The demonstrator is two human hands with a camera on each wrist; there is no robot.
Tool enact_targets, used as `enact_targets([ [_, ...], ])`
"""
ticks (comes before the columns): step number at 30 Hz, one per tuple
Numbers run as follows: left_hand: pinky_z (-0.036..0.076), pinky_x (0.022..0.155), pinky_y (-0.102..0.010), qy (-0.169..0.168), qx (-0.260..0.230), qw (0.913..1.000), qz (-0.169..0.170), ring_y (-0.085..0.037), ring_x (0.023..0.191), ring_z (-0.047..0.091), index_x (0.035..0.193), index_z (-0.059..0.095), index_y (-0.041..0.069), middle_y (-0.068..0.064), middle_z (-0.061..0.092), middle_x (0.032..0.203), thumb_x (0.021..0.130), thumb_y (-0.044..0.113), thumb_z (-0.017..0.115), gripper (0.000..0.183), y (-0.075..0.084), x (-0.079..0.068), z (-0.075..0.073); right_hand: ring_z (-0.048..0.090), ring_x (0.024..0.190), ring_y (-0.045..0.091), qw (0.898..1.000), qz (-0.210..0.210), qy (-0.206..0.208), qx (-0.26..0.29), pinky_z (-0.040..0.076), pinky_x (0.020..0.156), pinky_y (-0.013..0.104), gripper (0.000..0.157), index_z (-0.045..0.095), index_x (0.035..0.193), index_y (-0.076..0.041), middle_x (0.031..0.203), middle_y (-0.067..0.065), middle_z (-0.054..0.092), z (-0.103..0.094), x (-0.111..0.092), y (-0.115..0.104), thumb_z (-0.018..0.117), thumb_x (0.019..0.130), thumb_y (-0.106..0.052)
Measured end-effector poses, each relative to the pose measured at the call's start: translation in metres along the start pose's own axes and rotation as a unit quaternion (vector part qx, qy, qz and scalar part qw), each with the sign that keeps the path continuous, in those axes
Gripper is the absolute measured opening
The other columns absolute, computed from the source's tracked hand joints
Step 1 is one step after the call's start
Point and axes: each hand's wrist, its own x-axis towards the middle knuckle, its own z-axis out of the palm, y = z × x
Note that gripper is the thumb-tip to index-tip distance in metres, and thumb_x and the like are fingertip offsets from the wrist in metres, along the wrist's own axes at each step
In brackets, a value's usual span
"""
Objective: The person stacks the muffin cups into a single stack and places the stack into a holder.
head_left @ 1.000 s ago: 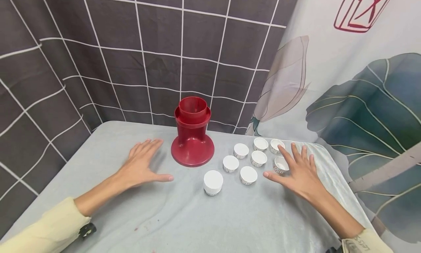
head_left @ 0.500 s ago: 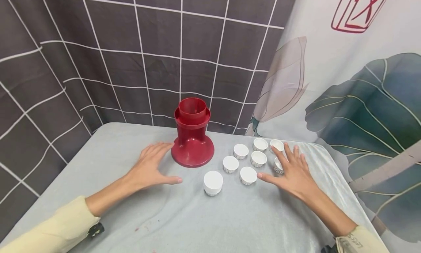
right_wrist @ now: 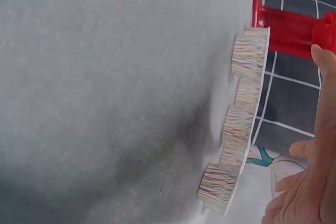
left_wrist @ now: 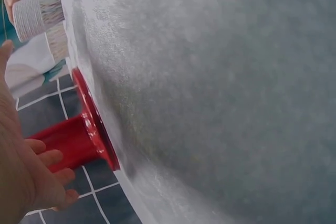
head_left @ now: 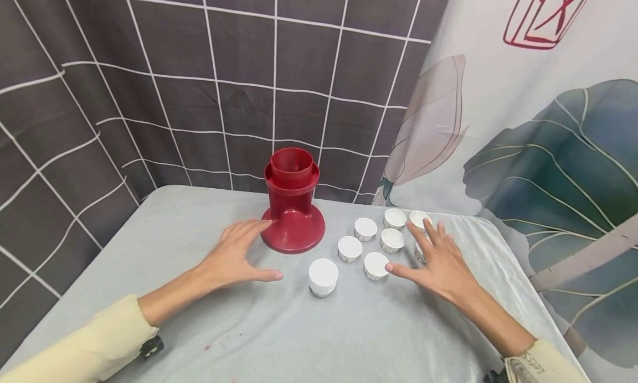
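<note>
A red plastic holder (head_left: pixel 291 206) with a round base and a cup-like top stands at the back of the table. My left hand (head_left: pixel 231 261) hovers to its left, fingers spread and thumb pointing right. Its fingertips overlap the base's edge in the head view; touching cannot be told. A stack of white paper baking cups (head_left: pixel 323 276) stands between the hands. My right hand (head_left: pixel 441 264) is held over the right side, fingers apart, beside several single baking cups (head_left: pixel 392 240). One cup (head_left: pixel 420 252) is partly hidden behind that hand. Both hands hold nothing.
A grey cloth covers the table (head_left: pixel 279 338). Behind it hangs a dark grid-patterned curtain (head_left: pixel 239 112), and a white leaf-printed curtain (head_left: pixel 543 150) hangs at the right. Patterned sides of the cups (right_wrist: pixel 247 56) show in the right wrist view.
Both hands have moved inward: the left to the right, closer to the red holder's base, and the right to the left over the cups. The cups and holder stay put.
</note>
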Motion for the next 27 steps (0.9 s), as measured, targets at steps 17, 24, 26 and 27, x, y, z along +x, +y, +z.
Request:
enact_targets([
  [17, 0.04, 0.13, -0.073, -0.031, -0.035, 0.9987, -0.017, -0.042, 0.159, 0.048, 0.169, 0.051, 0.014, -0.011, 0.056, 0.171, 0.076, 0.069, 0.093, 0.117, 0.01, 0.003, 0.012, 0.046, 0.157, 0.061, 0.999, -0.043, 0.014, -0.023, 0.044, 0.121, 0.08, 0.11, 0.044, 0.173, -0.018, 0.173, 0.03, 0.046, 0.007, 0.001, -0.007, 0.081, 0.088, -0.076],
  [24, 0.044, 0.127, -0.073, -0.044, -0.044, 0.9978, -0.023, -0.043, 0.159, 0.048, 0.169, 0.052, 0.015, -0.011, 0.056, 0.171, 0.076, 0.067, 0.095, 0.114, 0.016, 0.004, 0.015, 0.048, 0.155, 0.061, 0.998, -0.055, 0.022, -0.02, 0.044, 0.121, 0.079, 0.108, 0.047, 0.172, -0.019, 0.172, 0.028, 0.049, 0.01, 0.002, -0.01, 0.082, 0.087, -0.076],
  [26, 0.045, 0.127, -0.072, -0.046, -0.046, 0.9977, -0.021, -0.042, 0.158, 0.049, 0.168, 0.053, 0.015, -0.011, 0.057, 0.17, 0.076, 0.066, 0.095, 0.114, 0.017, 0.004, 0.016, 0.049, 0.155, 0.06, 0.998, -0.06, 0.024, -0.018, 0.043, 0.121, 0.079, 0.108, 0.048, 0.171, -0.018, 0.17, 0.027, 0.051, 0.011, 0.002, -0.011, 0.083, 0.086, -0.075],
  [27, 0.045, 0.127, -0.072, -0.046, -0.046, 0.9977, -0.019, -0.042, 0.158, 0.05, 0.168, 0.053, 0.015, -0.011, 0.057, 0.169, 0.076, 0.066, 0.095, 0.113, 0.018, 0.004, 0.017, 0.049, 0.155, 0.059, 0.998, -0.062, 0.025, -0.017, 0.043, 0.121, 0.079, 0.108, 0.049, 0.171, -0.018, 0.17, 0.026, 0.052, 0.011, 0.001, -0.012, 0.083, 0.086, -0.075],
])
